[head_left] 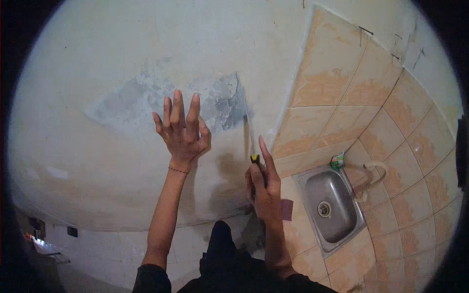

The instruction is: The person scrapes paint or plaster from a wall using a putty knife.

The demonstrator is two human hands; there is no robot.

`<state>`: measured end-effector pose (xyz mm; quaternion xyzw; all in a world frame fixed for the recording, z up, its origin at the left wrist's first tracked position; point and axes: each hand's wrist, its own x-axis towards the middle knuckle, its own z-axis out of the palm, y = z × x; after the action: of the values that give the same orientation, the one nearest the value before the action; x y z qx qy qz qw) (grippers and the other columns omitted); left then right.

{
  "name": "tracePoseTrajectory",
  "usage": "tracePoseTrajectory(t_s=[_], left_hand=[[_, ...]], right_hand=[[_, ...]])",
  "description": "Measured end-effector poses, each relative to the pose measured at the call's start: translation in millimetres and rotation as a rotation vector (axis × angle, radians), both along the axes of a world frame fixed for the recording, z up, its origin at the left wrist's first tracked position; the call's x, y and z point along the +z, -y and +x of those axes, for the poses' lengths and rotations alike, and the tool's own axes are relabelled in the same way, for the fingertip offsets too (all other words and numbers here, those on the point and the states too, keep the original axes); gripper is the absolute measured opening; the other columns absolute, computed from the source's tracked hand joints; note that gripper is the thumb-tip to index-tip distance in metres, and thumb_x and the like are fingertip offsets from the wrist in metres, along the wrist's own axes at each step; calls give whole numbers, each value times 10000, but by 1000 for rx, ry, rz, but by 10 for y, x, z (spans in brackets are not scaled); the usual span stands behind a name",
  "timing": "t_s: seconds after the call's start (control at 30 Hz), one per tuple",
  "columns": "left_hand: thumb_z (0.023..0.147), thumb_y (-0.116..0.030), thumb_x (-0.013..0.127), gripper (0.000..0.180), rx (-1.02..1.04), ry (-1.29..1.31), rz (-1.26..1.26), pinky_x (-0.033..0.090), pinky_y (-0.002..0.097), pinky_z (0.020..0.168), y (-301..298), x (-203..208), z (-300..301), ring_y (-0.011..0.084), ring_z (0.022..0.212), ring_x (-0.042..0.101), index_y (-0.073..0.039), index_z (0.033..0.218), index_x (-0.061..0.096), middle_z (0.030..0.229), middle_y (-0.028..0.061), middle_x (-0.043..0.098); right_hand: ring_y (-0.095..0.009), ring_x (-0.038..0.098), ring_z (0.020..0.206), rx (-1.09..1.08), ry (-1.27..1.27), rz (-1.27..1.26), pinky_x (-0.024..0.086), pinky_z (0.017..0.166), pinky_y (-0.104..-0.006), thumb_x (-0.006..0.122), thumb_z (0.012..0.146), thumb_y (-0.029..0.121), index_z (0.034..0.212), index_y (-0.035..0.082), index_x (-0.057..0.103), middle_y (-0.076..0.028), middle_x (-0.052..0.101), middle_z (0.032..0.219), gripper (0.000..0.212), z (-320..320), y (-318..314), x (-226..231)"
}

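Note:
My right hand (pixel 264 188) is closed round the black and yellow handle of a thin-bladed hand tool (pixel 254 158), its index finger stretched along it. The tool's narrow metal blade points up to the right edge of a bare grey patch (pixel 227 100) on the pale wall (pixel 132 44), where the paint is flaking. I cannot tell whether the tip touches the wall. In front of the patch's lower middle, my left hand (pixel 183 129) has its fingers spread and holds nothing. Whether its palm rests on the wall is hidden.
To the right, a steel sink (pixel 334 207) is set in a tiled counter (pixel 305 244), with a curved tap (pixel 376 171) and a green packet (pixel 337 161) beside it. A dark reddish square piece (pixel 287 210) lies at the counter's left edge. Nails (pixel 366 31) stick out above the tiles.

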<state>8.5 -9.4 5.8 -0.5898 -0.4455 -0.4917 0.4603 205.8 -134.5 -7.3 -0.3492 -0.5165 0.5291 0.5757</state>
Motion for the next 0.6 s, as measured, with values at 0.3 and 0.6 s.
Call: tracePoseTrajectory(t_s=[0.3,0.6], left_hand=[[842,-260,449,598,-33,-12,23,19,472,1218,-14,17,16,257,1451,261,-223,1438,475,1512,88,399],[845,-273,442,591,-4,-3,-15,22,476,1216,8,15,29,261,1449,260,-213,1431,482,1520,93,389]], right_hand=[[-254,560,727,-590,653,463,479,685,-341,488,1001,116,1407,119,524,-132,558,837,408,-188,-318,149],[-303,632,706,-630,742,505,512,582,-380,510,974,107,1427,171,497,-155,580,888,459,-142,-215,-238]])
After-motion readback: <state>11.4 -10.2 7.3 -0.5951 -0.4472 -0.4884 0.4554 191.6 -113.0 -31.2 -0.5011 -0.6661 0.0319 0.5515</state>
